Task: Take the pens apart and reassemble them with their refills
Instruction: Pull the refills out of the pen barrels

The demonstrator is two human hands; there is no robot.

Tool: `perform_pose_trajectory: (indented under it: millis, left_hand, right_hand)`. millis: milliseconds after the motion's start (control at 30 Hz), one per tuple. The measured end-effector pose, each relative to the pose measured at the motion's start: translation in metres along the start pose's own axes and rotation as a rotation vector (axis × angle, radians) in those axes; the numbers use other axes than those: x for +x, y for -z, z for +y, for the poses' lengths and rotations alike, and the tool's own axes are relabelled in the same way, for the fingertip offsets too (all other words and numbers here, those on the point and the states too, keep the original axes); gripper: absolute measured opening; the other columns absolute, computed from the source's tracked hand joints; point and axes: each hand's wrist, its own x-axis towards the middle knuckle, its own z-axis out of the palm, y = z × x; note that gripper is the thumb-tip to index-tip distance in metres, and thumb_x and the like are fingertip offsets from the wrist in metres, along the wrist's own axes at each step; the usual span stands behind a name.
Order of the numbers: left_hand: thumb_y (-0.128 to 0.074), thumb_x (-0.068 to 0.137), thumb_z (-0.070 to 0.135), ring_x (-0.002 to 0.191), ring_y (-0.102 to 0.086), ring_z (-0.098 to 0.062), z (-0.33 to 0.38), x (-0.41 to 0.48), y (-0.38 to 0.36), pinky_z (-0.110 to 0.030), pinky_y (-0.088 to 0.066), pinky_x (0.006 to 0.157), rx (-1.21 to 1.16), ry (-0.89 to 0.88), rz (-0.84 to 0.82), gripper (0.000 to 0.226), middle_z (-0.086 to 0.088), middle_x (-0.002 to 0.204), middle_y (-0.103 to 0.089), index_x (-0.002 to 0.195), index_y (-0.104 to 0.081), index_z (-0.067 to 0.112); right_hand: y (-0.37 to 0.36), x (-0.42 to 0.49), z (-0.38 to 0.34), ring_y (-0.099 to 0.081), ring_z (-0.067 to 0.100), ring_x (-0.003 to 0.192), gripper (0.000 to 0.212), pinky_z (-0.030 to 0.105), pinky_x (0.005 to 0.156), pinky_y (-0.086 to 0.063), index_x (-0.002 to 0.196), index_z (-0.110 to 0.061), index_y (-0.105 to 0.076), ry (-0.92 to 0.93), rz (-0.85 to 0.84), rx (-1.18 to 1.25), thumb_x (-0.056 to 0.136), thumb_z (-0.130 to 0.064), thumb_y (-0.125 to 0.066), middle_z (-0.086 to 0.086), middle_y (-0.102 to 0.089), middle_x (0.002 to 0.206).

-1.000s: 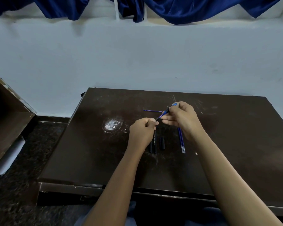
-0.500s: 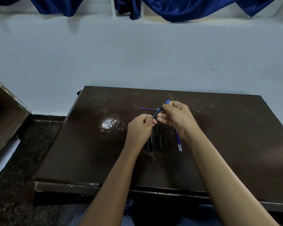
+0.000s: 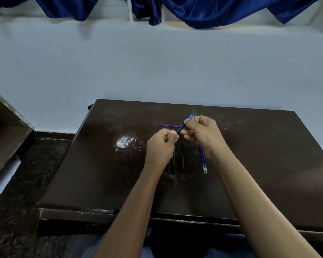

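Toward the near edge of the desk (image 3: pixel 268 183), two black barrels (image 3: pixel 171 164), a short black piece (image 3: pixel 181 162) and two blue refills (image 3: pixel 203 161) are laid. Above them, a pen (image 3: pixel 183 125) is gripped by the left hand (image 3: pixel 161 144) and right hand (image 3: pixel 203 135); since a second ago less blue is exposed, so a refill appears seated. Farther back, another refill (image 3: pixel 168 125) is left.

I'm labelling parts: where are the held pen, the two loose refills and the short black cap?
held pen (image 3: pixel 181 128), head view, black barrel.
loose refills (image 3: pixel 203 161), head view, blue shafts.
short black cap (image 3: pixel 181 162), head view, middle.
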Motion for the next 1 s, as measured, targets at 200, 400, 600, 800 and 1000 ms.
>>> perform_pose_trajectory:
  millis: [200, 400, 600, 800, 1000]
  left_hand:
    - [-0.037, 0.101, 0.037, 0.072, -0.056, -0.008, 0.001, 0.000, 0.001, -0.016, -0.041, 0.063, -0.046, 0.017, 0.003, 0.037, 0.006, 0.083, -0.065, 0.091, -0.066, 0.016]
    - [-0.058, 0.093, 0.031, 0.072, -0.056, -0.003, 0.000, -0.001, 0.001, -0.008, -0.039, 0.058, -0.021, -0.064, 0.022, 0.017, 0.009, 0.078, -0.062, 0.091, -0.066, 0.016]
    - [-0.030, 0.101, 0.043, 0.058, -0.054, -0.006, 0.007, -0.003, 0.000, -0.022, -0.040, 0.058, -0.060, 0.118, -0.011, 0.052, 0.006, 0.065, -0.059, 0.085, -0.070, 0.014]
    - [-0.062, 0.089, 0.036, 0.071, -0.064, -0.013, -0.002, -0.002, -0.003, -0.022, -0.045, 0.062, -0.041, 0.000, 0.018, 0.017, 0.002, 0.078, -0.065, 0.084, -0.060, 0.019]
    - [-0.039, 0.100, 0.035, 0.053, -0.045, -0.009, -0.001, 0.000, -0.002, -0.020, -0.037, 0.053, 0.042, 0.038, -0.035, 0.041, 0.005, 0.055, -0.049, 0.084, -0.072, 0.015]
  right_hand:
    - [0.002, -0.003, -0.003, -0.060, 0.009, 0.061, 0.012, 0.019, 0.060, -0.052, 0.076, -0.012, -0.064, 0.037, 0.000, -0.011, 0.087, -0.013, -0.066, 0.000, -0.062, 0.063]
    - [0.007, -0.006, -0.003, -0.060, 0.009, 0.061, 0.022, 0.021, 0.064, -0.053, 0.067, -0.011, -0.060, 0.058, -0.017, -0.013, 0.086, -0.015, -0.068, 0.003, -0.061, 0.064]
    - [0.007, 0.002, 0.004, -0.062, 0.007, 0.060, 0.018, 0.019, 0.061, -0.054, 0.074, -0.011, -0.062, 0.009, -0.047, 0.032, 0.087, -0.020, -0.067, 0.003, -0.062, 0.066]
    - [0.007, 0.005, 0.005, -0.061, 0.007, 0.059, 0.019, 0.018, 0.061, -0.054, 0.072, -0.010, -0.063, -0.010, -0.059, 0.044, 0.088, -0.020, -0.067, 0.002, -0.062, 0.061]
    - [0.011, 0.004, 0.010, -0.062, 0.006, 0.059, 0.017, 0.017, 0.060, -0.054, 0.079, -0.008, -0.063, -0.027, -0.073, 0.027, 0.087, -0.022, -0.067, 0.006, -0.062, 0.069]
